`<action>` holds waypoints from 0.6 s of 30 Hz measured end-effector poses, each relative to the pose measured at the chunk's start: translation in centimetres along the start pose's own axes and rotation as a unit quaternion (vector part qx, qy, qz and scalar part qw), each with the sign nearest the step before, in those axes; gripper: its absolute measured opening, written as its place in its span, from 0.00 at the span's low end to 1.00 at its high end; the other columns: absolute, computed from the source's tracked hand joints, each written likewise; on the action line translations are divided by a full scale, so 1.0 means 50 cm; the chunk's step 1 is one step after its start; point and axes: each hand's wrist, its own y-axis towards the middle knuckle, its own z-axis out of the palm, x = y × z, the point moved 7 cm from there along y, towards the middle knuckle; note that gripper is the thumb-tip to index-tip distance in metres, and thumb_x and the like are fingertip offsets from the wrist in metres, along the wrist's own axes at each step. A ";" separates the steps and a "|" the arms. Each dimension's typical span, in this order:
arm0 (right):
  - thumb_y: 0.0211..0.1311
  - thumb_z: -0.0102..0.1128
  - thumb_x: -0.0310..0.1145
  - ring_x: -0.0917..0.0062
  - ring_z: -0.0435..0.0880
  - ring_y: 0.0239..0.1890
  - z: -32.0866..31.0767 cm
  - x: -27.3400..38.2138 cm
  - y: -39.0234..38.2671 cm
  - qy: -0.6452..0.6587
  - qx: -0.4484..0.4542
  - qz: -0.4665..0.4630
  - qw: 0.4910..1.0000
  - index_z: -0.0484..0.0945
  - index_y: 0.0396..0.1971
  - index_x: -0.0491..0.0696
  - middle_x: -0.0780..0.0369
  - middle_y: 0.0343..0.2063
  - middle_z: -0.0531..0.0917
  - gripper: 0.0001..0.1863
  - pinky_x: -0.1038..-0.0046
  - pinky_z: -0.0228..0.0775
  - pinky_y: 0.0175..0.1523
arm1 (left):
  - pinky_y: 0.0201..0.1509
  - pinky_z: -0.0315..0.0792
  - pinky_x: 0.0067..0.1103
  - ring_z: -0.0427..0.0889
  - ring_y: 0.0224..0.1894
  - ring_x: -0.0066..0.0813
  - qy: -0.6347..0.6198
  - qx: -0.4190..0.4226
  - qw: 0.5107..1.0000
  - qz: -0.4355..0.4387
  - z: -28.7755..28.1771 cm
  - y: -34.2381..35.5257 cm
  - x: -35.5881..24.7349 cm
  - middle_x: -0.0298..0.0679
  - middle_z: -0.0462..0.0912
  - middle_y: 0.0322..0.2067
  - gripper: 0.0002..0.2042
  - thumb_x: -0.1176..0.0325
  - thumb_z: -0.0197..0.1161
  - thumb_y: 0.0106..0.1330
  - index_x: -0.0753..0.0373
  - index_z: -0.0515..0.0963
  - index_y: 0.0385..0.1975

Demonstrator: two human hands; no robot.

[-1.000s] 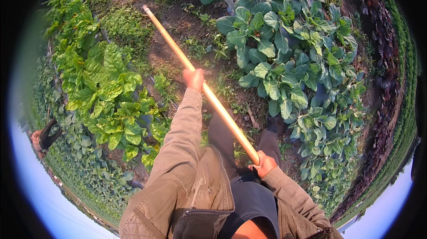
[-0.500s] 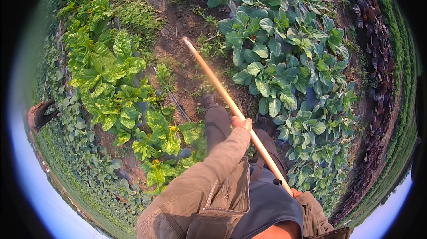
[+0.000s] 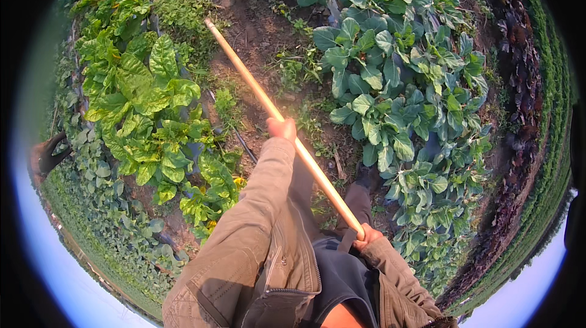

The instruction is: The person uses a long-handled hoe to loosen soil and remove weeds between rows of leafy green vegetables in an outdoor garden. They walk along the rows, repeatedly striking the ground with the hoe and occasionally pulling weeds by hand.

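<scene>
I see broad beds of leafy greens: a blue-green bed (image 3: 397, 83) on my right and a bed of lighter, crinkled leaves (image 3: 146, 108) on my left, with a bare soil path (image 3: 268, 29) between them. A long wooden tool handle (image 3: 268, 105) slants over that path, its far end near the top. My left hand (image 3: 282, 127) is wrapped around its middle; my right hand (image 3: 368, 236) clasps its near end.
</scene>
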 end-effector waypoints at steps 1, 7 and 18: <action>0.55 0.78 0.48 0.51 0.87 0.46 0.015 -0.078 -0.060 -0.053 0.018 0.067 0.996 0.75 0.53 0.54 0.53 0.39 0.87 0.29 0.57 0.78 0.50 | 0.39 0.83 0.39 0.89 0.35 0.48 0.003 -0.017 1.000 -0.013 0.029 -0.067 0.077 0.57 0.82 0.40 0.25 0.71 0.70 0.59 0.75 0.68 0.52; 0.56 0.77 0.46 0.54 0.88 0.47 0.046 -0.250 -0.216 -0.125 0.079 0.124 0.981 0.75 0.51 0.53 0.51 0.40 0.87 0.27 0.56 0.78 0.50 | 0.27 0.79 0.37 0.83 0.25 0.40 -0.047 0.075 0.990 -0.111 0.043 -0.203 0.266 0.50 0.79 0.33 0.24 0.76 0.68 0.57 0.70 0.66 0.52; 0.61 0.71 0.39 0.60 0.88 0.37 0.007 0.198 0.024 0.098 0.000 -0.141 0.985 0.76 0.40 0.50 0.53 0.33 0.85 0.15 0.61 0.77 0.42 | 0.35 0.82 0.36 0.87 0.30 0.46 -0.108 0.006 0.994 0.002 -0.166 0.182 -0.008 0.54 0.82 0.32 0.19 0.73 0.66 0.58 0.76 0.71 0.46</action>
